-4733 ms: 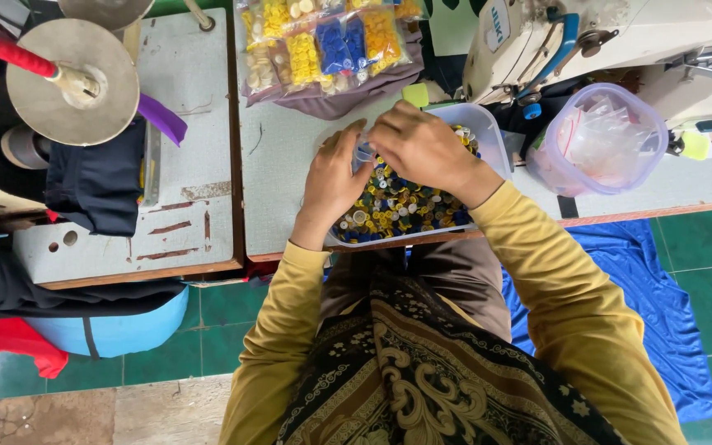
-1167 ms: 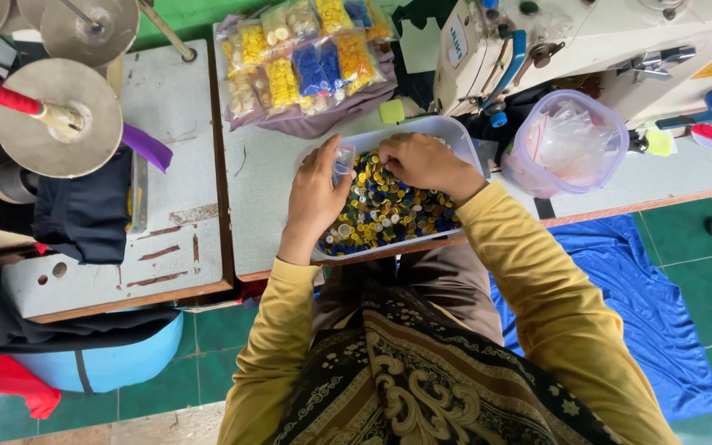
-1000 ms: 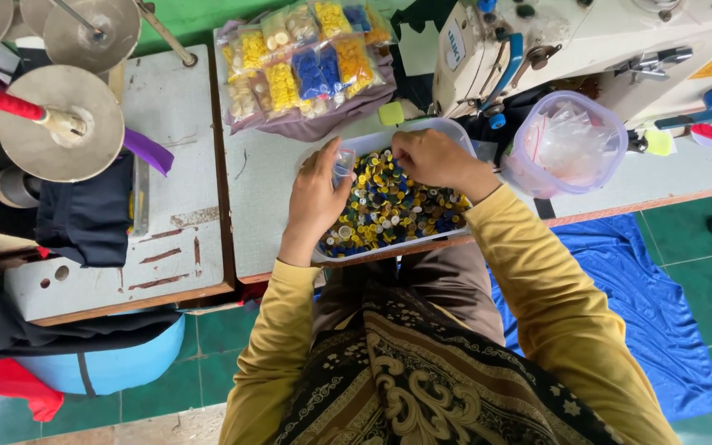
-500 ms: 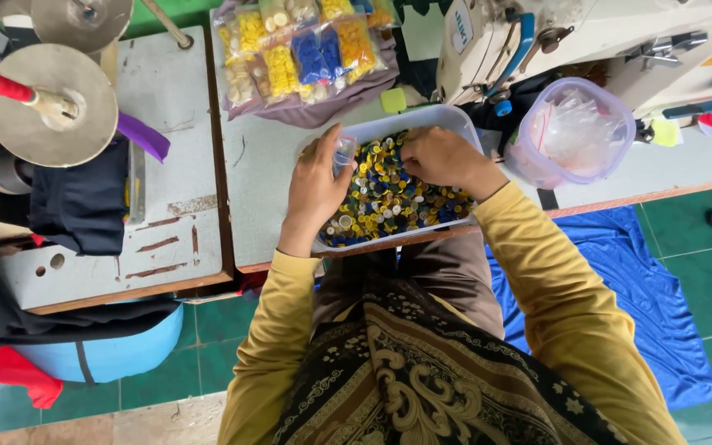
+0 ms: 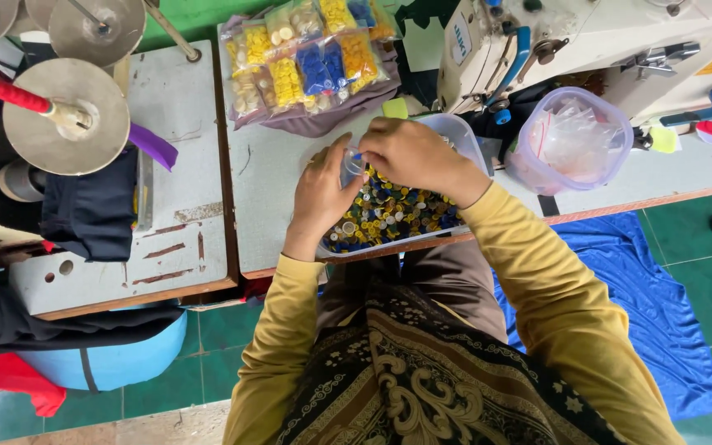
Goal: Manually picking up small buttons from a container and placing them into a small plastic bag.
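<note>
Pinching a small clear plastic bag (image 5: 353, 162) between fingertips of both hands, left hand (image 5: 323, 194) cupping it from below, right hand (image 5: 412, 154) closing on its top edge; hovering just above a shallow translucent tub (image 5: 469, 138) heaped with glossy round buttons (image 5: 389, 216), yellow, blue and dark; sitting on a worn grey tabletop (image 5: 269, 177) near crinkly packets of sorted buttons (image 5: 306, 58) and a round lidded container (image 5: 574, 140); now raised higher and drawn closer together than half a second ago
</note>
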